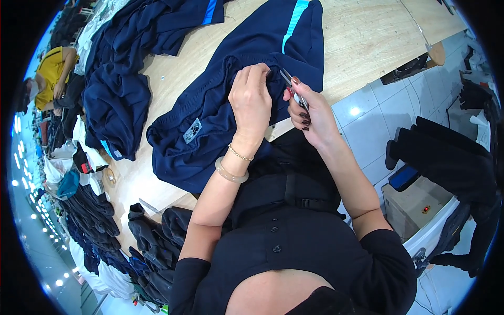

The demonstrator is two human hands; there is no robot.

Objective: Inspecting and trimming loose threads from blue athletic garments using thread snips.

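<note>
Navy garment (210,113) lies on tabletop (362,42). Head view: left hand (251,100) pinches its gathered edge, right hand (315,113) grips metal snips (287,79). Best practice: keep the garment taut, snips angled clear of left hand.

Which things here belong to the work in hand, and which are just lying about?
Work in hand:
navy elastic-waisted garment
left hand, at its waistband
metal scissors, in the right hand

Apparently lying about:
other navy clothing, upper left
dark garments, lower left
black cloth, right
</note>
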